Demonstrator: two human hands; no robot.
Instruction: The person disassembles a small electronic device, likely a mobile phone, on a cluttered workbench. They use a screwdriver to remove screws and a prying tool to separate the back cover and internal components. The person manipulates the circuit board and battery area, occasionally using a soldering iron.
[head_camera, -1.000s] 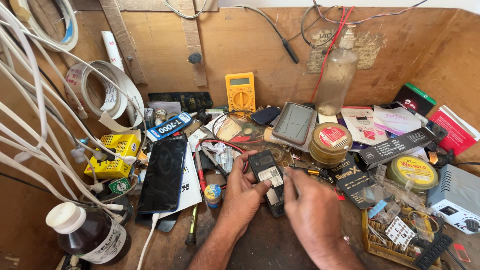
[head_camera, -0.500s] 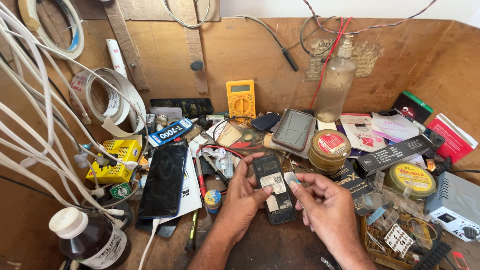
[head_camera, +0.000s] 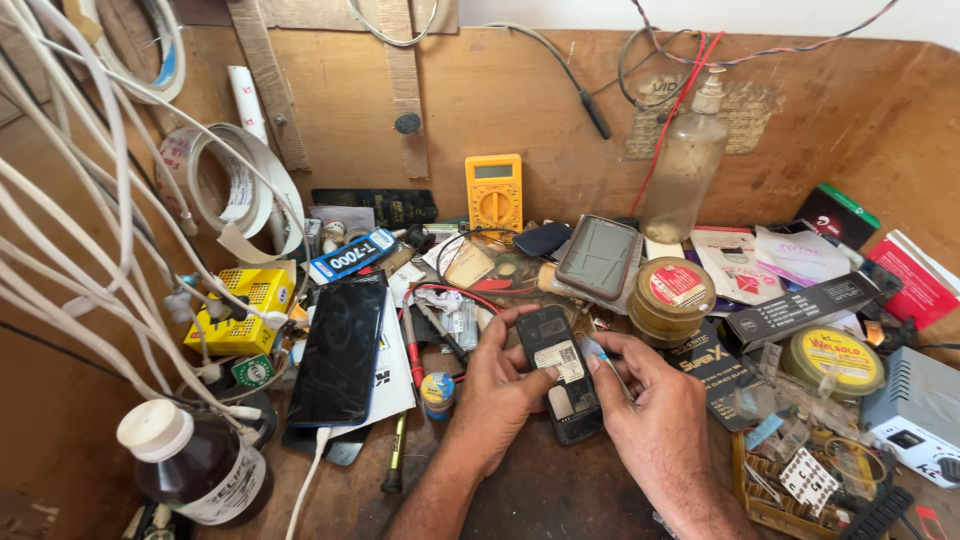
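Left hand (head_camera: 497, 388) curls its fingers round a small black phone (head_camera: 559, 385) held just above the bench (head_camera: 530, 495); right hand (head_camera: 655, 415) pinches what seems a thin tool (head_camera: 598, 352) against it

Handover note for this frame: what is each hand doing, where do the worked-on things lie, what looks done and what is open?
Left hand: grips the small black phone from its left side, thumb on its open back, holding it just above the wooden bench.
Right hand: pinches a thin light-coloured tool with its tip at the phone's right edge.
Nearby: a large black smartphone lies face up to the left on charge, a yellow multimeter leans against the back wall, round tins stand to the right.
Done: the phone's back cover is off, its labelled inside showing.
Left: the phone is still open; nothing removed from it can be seen.
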